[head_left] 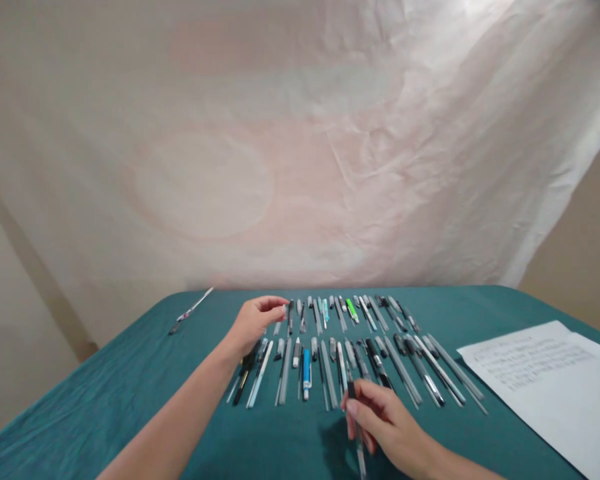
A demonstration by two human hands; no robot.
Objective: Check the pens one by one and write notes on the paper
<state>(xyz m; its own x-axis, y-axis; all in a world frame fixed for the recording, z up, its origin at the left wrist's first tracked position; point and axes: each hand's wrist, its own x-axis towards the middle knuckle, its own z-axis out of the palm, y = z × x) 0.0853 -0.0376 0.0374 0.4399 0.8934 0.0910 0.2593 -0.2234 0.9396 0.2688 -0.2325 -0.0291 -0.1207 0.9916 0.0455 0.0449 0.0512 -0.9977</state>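
Head view: the dark-topped pen [359, 437] is in the right grip [377, 420], pinched closed on its upper part, probably leaving the shaft free. Just beyond lies the front row of pens [307, 373], apparently spaced for separation. The left grip [254, 321], fingers nearly together, touches the back row of pens [317, 317]; I cannot tell whether it holds anything. Papers [555, 407] lie right of the right grip.

Lines of writing [535, 360] on the white paper [570, 413] are too blurred to read.
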